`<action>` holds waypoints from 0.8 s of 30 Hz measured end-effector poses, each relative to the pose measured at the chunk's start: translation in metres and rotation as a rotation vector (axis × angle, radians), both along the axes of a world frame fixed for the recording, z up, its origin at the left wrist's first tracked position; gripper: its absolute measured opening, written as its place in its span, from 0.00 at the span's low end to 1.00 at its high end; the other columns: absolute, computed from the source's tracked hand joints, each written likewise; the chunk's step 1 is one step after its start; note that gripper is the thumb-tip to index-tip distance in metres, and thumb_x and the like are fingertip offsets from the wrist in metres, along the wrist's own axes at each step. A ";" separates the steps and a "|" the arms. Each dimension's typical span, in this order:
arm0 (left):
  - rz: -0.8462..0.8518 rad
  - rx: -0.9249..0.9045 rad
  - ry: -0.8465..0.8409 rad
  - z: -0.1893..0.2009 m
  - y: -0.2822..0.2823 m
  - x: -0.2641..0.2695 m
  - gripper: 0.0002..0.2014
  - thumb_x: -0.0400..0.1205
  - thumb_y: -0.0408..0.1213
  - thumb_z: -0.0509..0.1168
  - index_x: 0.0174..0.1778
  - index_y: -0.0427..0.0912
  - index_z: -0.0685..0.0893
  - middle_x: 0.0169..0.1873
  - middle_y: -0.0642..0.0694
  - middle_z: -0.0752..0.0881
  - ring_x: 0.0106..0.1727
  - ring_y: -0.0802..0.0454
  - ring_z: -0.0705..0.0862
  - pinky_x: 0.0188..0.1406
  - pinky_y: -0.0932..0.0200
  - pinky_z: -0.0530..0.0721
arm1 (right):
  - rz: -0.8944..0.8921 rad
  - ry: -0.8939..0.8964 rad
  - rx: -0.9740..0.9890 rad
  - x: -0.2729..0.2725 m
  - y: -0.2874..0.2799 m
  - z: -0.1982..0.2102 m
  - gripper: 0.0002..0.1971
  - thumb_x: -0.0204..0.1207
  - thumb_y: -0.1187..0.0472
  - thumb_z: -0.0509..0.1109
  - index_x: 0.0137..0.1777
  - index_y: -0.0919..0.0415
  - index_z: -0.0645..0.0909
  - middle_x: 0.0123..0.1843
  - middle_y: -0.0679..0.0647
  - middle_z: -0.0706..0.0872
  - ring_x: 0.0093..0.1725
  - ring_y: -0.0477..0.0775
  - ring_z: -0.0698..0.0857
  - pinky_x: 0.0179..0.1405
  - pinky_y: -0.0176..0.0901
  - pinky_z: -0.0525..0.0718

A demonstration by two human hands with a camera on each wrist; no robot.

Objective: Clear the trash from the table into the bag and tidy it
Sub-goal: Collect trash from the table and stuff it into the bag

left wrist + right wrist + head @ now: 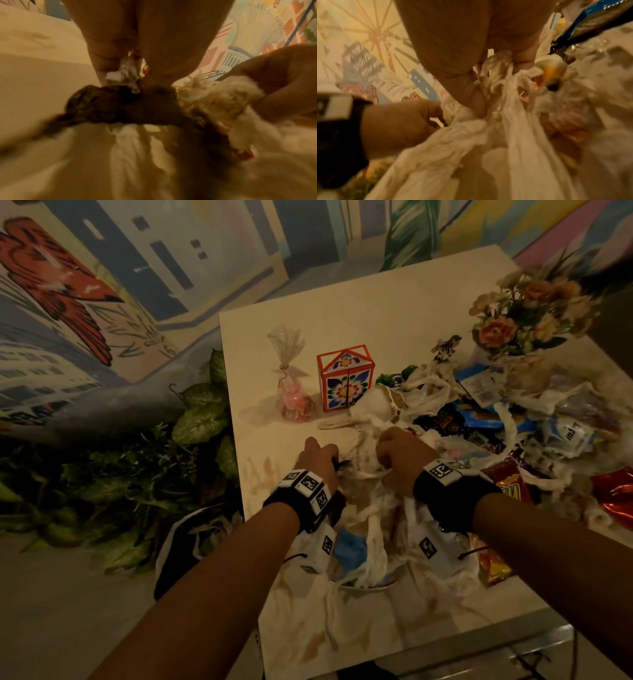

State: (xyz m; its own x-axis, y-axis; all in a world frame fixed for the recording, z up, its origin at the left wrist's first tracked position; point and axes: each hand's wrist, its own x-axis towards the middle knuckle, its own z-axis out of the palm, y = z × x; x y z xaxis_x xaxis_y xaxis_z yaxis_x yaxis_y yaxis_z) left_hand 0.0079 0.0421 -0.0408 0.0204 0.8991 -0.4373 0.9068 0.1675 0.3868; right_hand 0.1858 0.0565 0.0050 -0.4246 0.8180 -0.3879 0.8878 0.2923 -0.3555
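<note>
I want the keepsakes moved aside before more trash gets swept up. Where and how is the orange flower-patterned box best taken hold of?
Probably from above, by the peaked top of the orange box. It stands upright on the table, and its roof narrows to a ridge that fingers could pinch. Its left and far sides are free; tissue litter crowds its right. Both the left hand and right hand are busy gripping trash.

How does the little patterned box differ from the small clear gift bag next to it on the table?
The patterned box is stiff and opaque, with orange edges and bright flower prints; the gift bag is soft, see-through wrap showing something pink inside. The box has a peaked, roof-like top, while the bag is gathered at a tied neck and flares open above it. Both stand upright on the table, apart from the heap of wrappers, and neither hand touches them.
</note>
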 end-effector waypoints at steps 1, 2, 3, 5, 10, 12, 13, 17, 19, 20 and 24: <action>0.009 0.008 -0.004 0.000 0.001 0.000 0.12 0.75 0.31 0.68 0.53 0.39 0.79 0.54 0.39 0.68 0.47 0.38 0.77 0.49 0.51 0.79 | -0.024 0.024 0.009 0.001 0.002 0.006 0.21 0.64 0.66 0.74 0.26 0.48 0.63 0.53 0.53 0.72 0.49 0.57 0.75 0.44 0.40 0.71; 0.016 0.018 -0.004 -0.001 0.002 0.000 0.10 0.76 0.32 0.68 0.53 0.38 0.80 0.54 0.39 0.70 0.47 0.38 0.77 0.47 0.52 0.78 | -0.053 0.042 0.014 0.003 0.003 0.011 0.20 0.63 0.66 0.74 0.26 0.49 0.63 0.48 0.52 0.72 0.45 0.56 0.74 0.42 0.40 0.70; 0.020 0.031 0.004 -0.001 0.003 0.000 0.08 0.78 0.33 0.67 0.52 0.37 0.81 0.55 0.38 0.71 0.47 0.37 0.77 0.45 0.53 0.76 | -0.080 0.065 0.019 0.006 0.004 0.015 0.20 0.63 0.66 0.74 0.27 0.50 0.63 0.42 0.50 0.72 0.42 0.55 0.73 0.39 0.40 0.69; 0.025 0.034 0.026 -0.001 0.006 0.001 0.08 0.80 0.33 0.65 0.52 0.37 0.82 0.54 0.38 0.73 0.49 0.37 0.78 0.44 0.55 0.74 | -0.139 0.098 0.014 0.010 0.006 0.022 0.19 0.62 0.68 0.73 0.26 0.52 0.64 0.33 0.48 0.70 0.37 0.56 0.73 0.31 0.41 0.66; 0.154 0.062 -0.053 0.014 0.011 -0.002 0.04 0.79 0.33 0.63 0.40 0.39 0.81 0.41 0.37 0.82 0.43 0.39 0.80 0.37 0.58 0.72 | -0.243 0.128 0.117 0.018 0.013 0.034 0.14 0.63 0.67 0.72 0.29 0.56 0.67 0.30 0.51 0.72 0.35 0.57 0.73 0.27 0.40 0.65; 0.246 0.070 -0.123 0.023 0.012 -0.004 0.05 0.79 0.32 0.63 0.38 0.40 0.81 0.35 0.41 0.82 0.38 0.42 0.78 0.36 0.59 0.73 | -0.287 0.159 0.132 0.022 0.017 0.041 0.15 0.64 0.67 0.72 0.30 0.54 0.67 0.32 0.51 0.73 0.38 0.57 0.74 0.31 0.41 0.66; 0.288 0.070 -0.163 0.029 0.013 -0.005 0.05 0.79 0.32 0.63 0.39 0.42 0.82 0.35 0.43 0.82 0.38 0.43 0.78 0.36 0.60 0.74 | -0.301 0.178 0.144 0.023 0.019 0.045 0.14 0.65 0.67 0.72 0.33 0.54 0.69 0.35 0.52 0.75 0.40 0.58 0.76 0.35 0.41 0.67; 0.427 0.065 -0.319 0.052 0.017 -0.009 0.07 0.75 0.31 0.66 0.46 0.43 0.87 0.34 0.46 0.84 0.36 0.46 0.81 0.33 0.62 0.76 | -0.325 0.173 0.157 0.021 0.027 0.068 0.14 0.72 0.71 0.65 0.54 0.56 0.82 0.58 0.60 0.83 0.60 0.64 0.79 0.55 0.47 0.77; 0.524 0.066 -0.423 0.063 0.019 -0.012 0.13 0.72 0.30 0.68 0.52 0.44 0.86 0.39 0.43 0.87 0.37 0.42 0.84 0.32 0.60 0.79 | -0.318 0.111 0.171 0.021 0.032 0.078 0.16 0.74 0.72 0.63 0.59 0.61 0.84 0.65 0.61 0.82 0.66 0.64 0.78 0.64 0.48 0.76; 0.571 0.071 -0.488 0.069 0.020 -0.014 0.14 0.72 0.30 0.69 0.53 0.44 0.86 0.39 0.42 0.87 0.36 0.41 0.84 0.30 0.60 0.80 | -0.311 0.092 0.189 0.021 0.035 0.082 0.15 0.75 0.71 0.63 0.58 0.63 0.85 0.65 0.61 0.82 0.65 0.64 0.78 0.63 0.48 0.76; 0.672 0.157 -0.637 0.095 0.019 -0.025 0.10 0.72 0.26 0.68 0.48 0.38 0.87 0.29 0.45 0.84 0.25 0.49 0.78 0.20 0.63 0.77 | -0.308 0.108 0.293 0.018 0.044 0.098 0.12 0.74 0.70 0.61 0.51 0.69 0.84 0.56 0.65 0.85 0.57 0.67 0.81 0.54 0.48 0.77</action>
State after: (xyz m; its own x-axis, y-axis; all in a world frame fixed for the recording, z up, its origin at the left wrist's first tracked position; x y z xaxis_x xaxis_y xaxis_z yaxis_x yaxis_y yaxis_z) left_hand -0.0170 0.0612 0.0546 -0.3309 0.8570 -0.3949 0.2485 0.4829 0.8397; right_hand 0.2041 0.1004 0.1034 -0.1694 0.9817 -0.0870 0.9117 0.1225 -0.3922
